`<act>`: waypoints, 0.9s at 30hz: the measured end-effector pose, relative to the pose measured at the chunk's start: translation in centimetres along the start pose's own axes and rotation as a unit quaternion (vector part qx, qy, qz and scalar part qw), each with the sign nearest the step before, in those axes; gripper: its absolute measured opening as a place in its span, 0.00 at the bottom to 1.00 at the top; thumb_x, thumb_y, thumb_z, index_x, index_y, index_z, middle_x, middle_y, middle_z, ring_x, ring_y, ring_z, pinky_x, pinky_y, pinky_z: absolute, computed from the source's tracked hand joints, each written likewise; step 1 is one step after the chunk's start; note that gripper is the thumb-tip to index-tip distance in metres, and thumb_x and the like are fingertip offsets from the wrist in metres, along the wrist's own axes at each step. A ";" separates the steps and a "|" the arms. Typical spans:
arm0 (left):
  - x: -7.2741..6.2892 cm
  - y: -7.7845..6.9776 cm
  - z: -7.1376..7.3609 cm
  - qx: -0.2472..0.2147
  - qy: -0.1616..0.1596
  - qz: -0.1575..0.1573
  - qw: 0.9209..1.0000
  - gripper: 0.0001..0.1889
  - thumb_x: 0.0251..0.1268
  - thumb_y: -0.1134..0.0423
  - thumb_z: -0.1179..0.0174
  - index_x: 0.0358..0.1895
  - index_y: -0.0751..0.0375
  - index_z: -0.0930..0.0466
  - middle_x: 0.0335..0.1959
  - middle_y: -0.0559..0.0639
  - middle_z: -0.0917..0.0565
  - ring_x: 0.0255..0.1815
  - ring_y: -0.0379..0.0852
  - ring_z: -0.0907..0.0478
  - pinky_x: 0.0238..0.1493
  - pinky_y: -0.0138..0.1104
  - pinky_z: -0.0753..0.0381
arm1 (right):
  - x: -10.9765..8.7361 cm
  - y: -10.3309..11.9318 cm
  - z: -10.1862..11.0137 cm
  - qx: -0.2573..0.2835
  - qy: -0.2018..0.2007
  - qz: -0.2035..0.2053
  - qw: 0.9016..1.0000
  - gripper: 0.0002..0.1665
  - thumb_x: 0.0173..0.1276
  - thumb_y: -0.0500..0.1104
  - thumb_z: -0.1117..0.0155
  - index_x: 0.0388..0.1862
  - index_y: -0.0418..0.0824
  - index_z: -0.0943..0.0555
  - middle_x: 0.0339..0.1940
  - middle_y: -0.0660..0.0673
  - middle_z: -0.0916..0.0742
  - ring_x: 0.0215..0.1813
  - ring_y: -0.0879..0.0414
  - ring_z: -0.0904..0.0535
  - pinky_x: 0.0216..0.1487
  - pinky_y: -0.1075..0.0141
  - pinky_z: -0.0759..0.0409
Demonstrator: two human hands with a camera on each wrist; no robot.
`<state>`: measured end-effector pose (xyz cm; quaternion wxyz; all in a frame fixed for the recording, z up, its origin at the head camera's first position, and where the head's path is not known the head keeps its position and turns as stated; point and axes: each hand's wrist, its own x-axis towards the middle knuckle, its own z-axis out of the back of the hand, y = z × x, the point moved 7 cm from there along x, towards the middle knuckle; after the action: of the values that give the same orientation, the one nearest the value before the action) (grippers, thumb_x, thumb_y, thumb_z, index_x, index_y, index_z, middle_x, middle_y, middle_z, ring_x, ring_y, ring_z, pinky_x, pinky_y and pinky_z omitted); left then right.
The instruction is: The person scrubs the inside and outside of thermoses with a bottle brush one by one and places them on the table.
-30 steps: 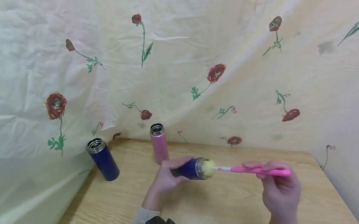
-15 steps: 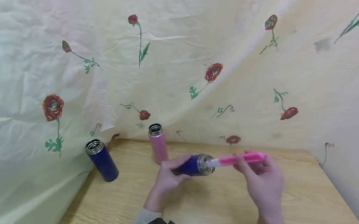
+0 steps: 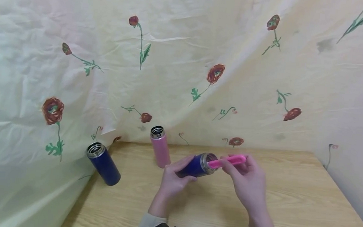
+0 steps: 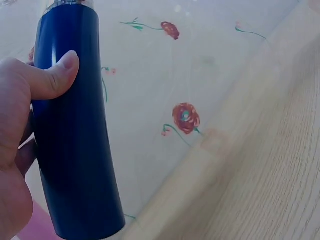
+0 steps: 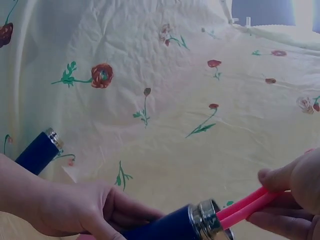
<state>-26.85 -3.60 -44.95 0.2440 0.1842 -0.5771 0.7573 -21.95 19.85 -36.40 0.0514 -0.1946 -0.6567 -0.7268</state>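
Note:
My left hand (image 3: 173,178) grips a dark blue insulated bottle (image 3: 193,167), tilted with its steel mouth facing right, above the table. In the left wrist view the thumb lies across the side of the bottle (image 4: 75,130). My right hand (image 3: 247,181) pinches the pink handle (image 3: 233,160) of a bottle brush. The lower part of that handle is inside the bottle mouth; the brush head is hidden within. From the right wrist view, the handle (image 5: 245,207) enters past the threaded steel neck (image 5: 206,220).
A second blue bottle (image 3: 104,164) stands uncapped at the left of the wooden table (image 3: 304,206). Behind my left hand stands an uncapped pink bottle (image 3: 160,149). A flower-patterned cloth (image 3: 179,57) hangs behind the table and along its left side.
My right hand has moved left, pushing the brush from the bottle mouth deep inside. The yellow sponge head, visible at first, has gone out of sight. My left hand keeps its grip.

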 end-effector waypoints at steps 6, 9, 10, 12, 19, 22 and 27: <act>0.0 1.0 0.3 0.000 -0.002 0.074 0.997 0.39 0.51 0.78 0.22 0.71 0.53 0.18 0.68 0.43 0.17 0.72 0.50 0.23 0.78 0.48 0.30 | -0.2 1.4 1.3 0.057 -0.051 0.054 0.996 0.13 0.66 0.22 0.27 0.49 0.25 0.17 0.43 0.41 0.06 0.42 0.56 0.08 0.45 0.64 0.10; 0.1 1.2 0.4 0.008 0.001 0.066 0.998 0.39 0.51 0.78 0.22 0.71 0.54 0.17 0.69 0.45 0.17 0.73 0.50 0.23 0.78 0.48 0.31 | -0.2 1.9 2.4 0.081 -0.078 0.061 0.992 0.13 0.65 0.20 0.28 0.48 0.23 0.16 0.43 0.40 0.06 0.41 0.56 0.08 0.45 0.64 0.10; 0.1 1.2 0.3 0.013 0.007 0.055 0.998 0.39 0.51 0.78 0.22 0.71 0.56 0.18 0.69 0.47 0.17 0.73 0.51 0.23 0.78 0.47 0.31 | -0.2 2.0 2.7 0.088 -0.085 0.058 0.991 0.13 0.65 0.20 0.28 0.48 0.23 0.16 0.42 0.40 0.06 0.41 0.55 0.08 0.45 0.64 0.10; 0.0 1.2 0.1 0.028 0.022 0.031 0.999 0.39 0.51 0.77 0.21 0.71 0.57 0.18 0.70 0.50 0.18 0.73 0.53 0.23 0.77 0.47 0.30 | -0.3 2.1 3.2 0.090 -0.097 0.053 0.990 0.13 0.65 0.20 0.28 0.48 0.23 0.15 0.42 0.41 0.06 0.41 0.55 0.07 0.45 0.64 0.10; 0.1 0.3 -0.5 0.073 0.062 -0.052 0.994 0.39 0.51 0.76 0.20 0.71 0.64 0.19 0.70 0.57 0.19 0.71 0.57 0.21 0.76 0.46 0.27 | -0.3 2.6 5.7 0.165 -0.144 0.066 0.974 0.15 0.66 0.23 0.27 0.50 0.19 0.16 0.40 0.36 0.06 0.41 0.51 0.07 0.45 0.60 0.11; 0.1 -0.1 -0.3 0.085 0.060 -0.078 0.992 0.39 0.50 0.77 0.19 0.71 0.65 0.19 0.70 0.59 0.18 0.71 0.57 0.21 0.75 0.46 0.27 | -0.4 2.6 6.9 0.200 -0.172 0.065 0.962 0.17 0.65 0.24 0.26 0.51 0.17 0.18 0.40 0.32 0.07 0.41 0.48 0.07 0.45 0.57 0.12; 0.0 -0.2 -0.1 0.098 0.059 -0.100 0.988 0.40 0.49 0.77 0.19 0.71 0.65 0.20 0.69 0.62 0.18 0.71 0.58 0.21 0.75 0.46 0.26 | -0.5 2.8 7.9 0.222 -0.192 0.074 0.953 0.19 0.64 0.23 0.25 0.52 0.15 0.19 0.38 0.29 0.08 0.41 0.45 0.07 0.45 0.56 0.12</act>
<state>-26.70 -3.48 -44.79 0.3329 0.2188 -0.4636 0.7914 -18.85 27.04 -33.44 0.0198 -0.3627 -0.7824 -0.5059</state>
